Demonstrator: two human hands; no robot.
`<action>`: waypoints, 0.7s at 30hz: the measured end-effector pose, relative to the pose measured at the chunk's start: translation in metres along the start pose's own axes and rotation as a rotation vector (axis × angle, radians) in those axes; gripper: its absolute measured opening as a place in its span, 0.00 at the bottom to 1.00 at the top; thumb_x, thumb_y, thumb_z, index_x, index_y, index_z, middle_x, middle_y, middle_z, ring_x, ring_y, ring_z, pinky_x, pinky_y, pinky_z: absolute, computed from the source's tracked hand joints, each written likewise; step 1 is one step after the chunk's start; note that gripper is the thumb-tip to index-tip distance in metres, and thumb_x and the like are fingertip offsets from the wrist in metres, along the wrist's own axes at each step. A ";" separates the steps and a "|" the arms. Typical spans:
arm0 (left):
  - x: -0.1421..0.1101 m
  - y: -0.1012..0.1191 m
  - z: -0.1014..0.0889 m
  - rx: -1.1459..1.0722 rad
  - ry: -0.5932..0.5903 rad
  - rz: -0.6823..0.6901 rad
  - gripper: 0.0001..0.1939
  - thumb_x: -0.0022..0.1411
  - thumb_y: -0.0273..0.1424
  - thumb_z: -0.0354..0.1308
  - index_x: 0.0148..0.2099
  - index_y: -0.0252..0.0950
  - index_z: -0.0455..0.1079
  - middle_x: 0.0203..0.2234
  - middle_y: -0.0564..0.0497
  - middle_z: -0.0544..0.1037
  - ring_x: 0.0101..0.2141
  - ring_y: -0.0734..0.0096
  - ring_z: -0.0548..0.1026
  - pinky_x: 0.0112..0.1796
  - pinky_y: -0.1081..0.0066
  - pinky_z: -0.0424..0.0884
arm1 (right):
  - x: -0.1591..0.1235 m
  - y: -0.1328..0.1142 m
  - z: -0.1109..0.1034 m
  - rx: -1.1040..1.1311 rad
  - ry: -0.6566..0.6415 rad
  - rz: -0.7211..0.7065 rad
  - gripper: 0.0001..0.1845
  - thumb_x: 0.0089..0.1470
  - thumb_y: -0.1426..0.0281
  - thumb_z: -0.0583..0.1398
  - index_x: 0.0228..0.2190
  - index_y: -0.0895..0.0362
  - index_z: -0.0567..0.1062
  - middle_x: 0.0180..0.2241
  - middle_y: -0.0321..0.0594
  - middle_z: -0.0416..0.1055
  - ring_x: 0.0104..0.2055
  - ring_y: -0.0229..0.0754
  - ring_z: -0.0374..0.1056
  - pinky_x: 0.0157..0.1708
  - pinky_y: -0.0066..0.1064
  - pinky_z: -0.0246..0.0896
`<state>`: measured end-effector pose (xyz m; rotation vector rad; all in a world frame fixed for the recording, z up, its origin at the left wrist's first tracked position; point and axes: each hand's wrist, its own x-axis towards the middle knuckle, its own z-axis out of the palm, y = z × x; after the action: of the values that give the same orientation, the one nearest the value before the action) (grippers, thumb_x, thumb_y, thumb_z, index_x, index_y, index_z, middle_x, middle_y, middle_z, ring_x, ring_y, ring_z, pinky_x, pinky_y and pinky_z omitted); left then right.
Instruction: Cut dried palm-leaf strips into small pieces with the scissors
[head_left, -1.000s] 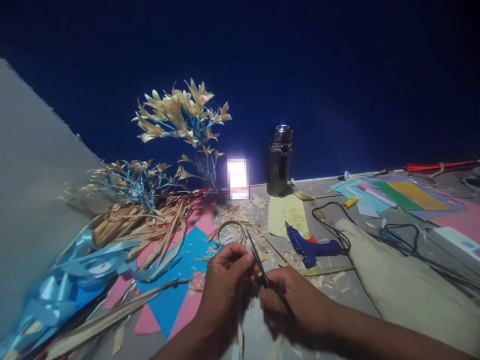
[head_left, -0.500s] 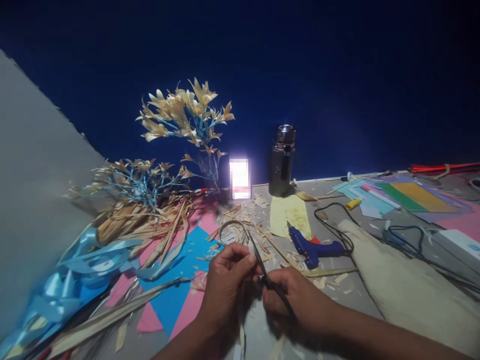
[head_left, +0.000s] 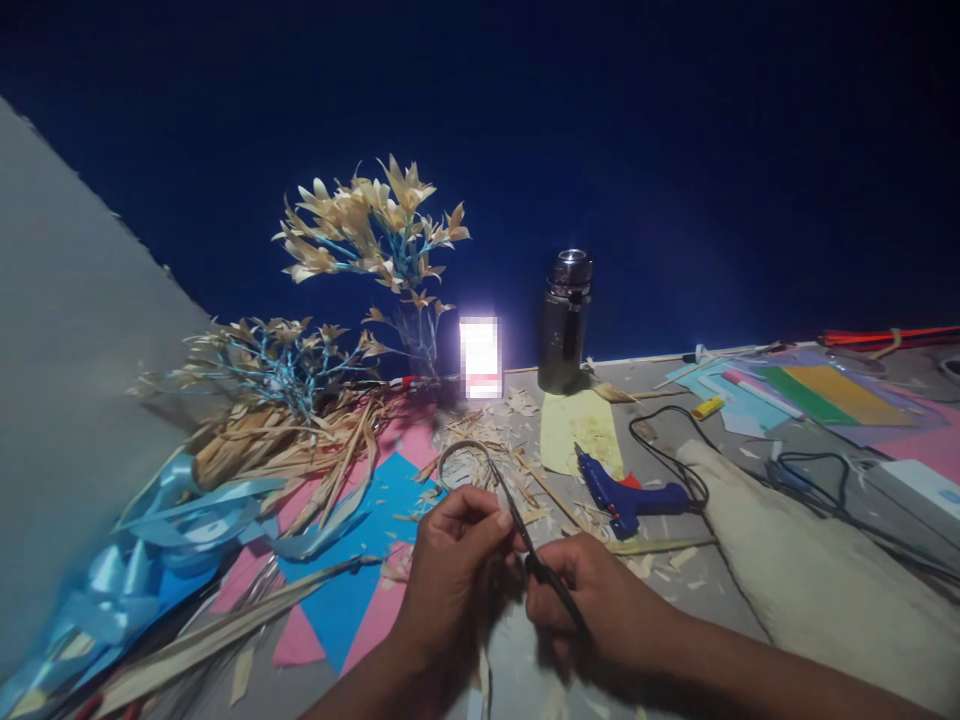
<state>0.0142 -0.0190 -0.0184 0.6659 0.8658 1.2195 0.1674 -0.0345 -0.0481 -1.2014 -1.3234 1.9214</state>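
My left hand [head_left: 457, 545] is closed in a pinch on a thin strip of dried leaf [head_left: 459, 450]. The strip curls in a loop beyond the fingertips, and a length hangs below the hand. In my right hand [head_left: 589, 590] is a pair of dark scissors [head_left: 517, 515], fingers wrapped round the handles. Its blades point up and away, right beside the left fingertips, and look nearly closed. The fingers hide part of the strip. Pale leaf scraps [head_left: 480, 465] lie scattered beyond the hands.
A blue glue gun [head_left: 622, 495] lies right of centre by yellow paper [head_left: 577, 425]. Behind stand a dark flask [head_left: 564, 330], a bright light [head_left: 481, 355] and dried-leaf flowers [head_left: 367, 220]. Blue ribbon [head_left: 202, 515] and leaf strips [head_left: 292, 450] fill the left; a cream cloth [head_left: 817, 560] lies right.
The view has shifted slightly, so the scene sits a little further right. The pale piece at the left fingertips, seen earlier, no longer shows, and the scissor blades look closer together.
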 end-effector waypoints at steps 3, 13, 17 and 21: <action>0.000 0.000 -0.002 0.011 -0.003 -0.006 0.11 0.50 0.29 0.71 0.29 0.36 0.70 0.18 0.55 0.75 0.20 0.75 0.71 0.25 0.75 0.68 | 0.000 0.002 0.000 -0.004 0.010 -0.002 0.12 0.44 0.66 0.63 0.18 0.58 0.69 0.15 0.32 0.66 0.14 0.31 0.56 0.15 0.22 0.47; 0.001 0.000 -0.006 0.033 -0.036 -0.015 0.12 0.49 0.30 0.71 0.29 0.36 0.69 0.18 0.52 0.77 0.20 0.74 0.71 0.24 0.74 0.67 | -0.001 0.000 -0.001 0.030 -0.021 0.021 0.13 0.44 0.67 0.63 0.17 0.57 0.67 0.13 0.30 0.62 0.15 0.32 0.56 0.15 0.23 0.48; 0.000 0.002 -0.004 0.016 -0.044 -0.031 0.12 0.50 0.30 0.70 0.29 0.36 0.69 0.18 0.52 0.77 0.20 0.73 0.71 0.25 0.73 0.68 | -0.005 -0.007 0.000 0.011 -0.022 0.025 0.16 0.45 0.65 0.64 0.14 0.58 0.67 0.12 0.32 0.63 0.13 0.30 0.53 0.14 0.23 0.44; 0.001 0.003 -0.005 -0.015 -0.071 -0.058 0.10 0.52 0.29 0.69 0.30 0.36 0.69 0.20 0.52 0.77 0.21 0.75 0.72 0.26 0.74 0.69 | -0.004 -0.005 -0.001 0.071 -0.039 0.001 0.19 0.45 0.63 0.64 0.12 0.58 0.67 0.10 0.33 0.60 0.12 0.30 0.53 0.13 0.23 0.42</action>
<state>0.0089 -0.0176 -0.0187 0.6634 0.8108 1.1425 0.1701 -0.0349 -0.0419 -1.1359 -1.2639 1.9847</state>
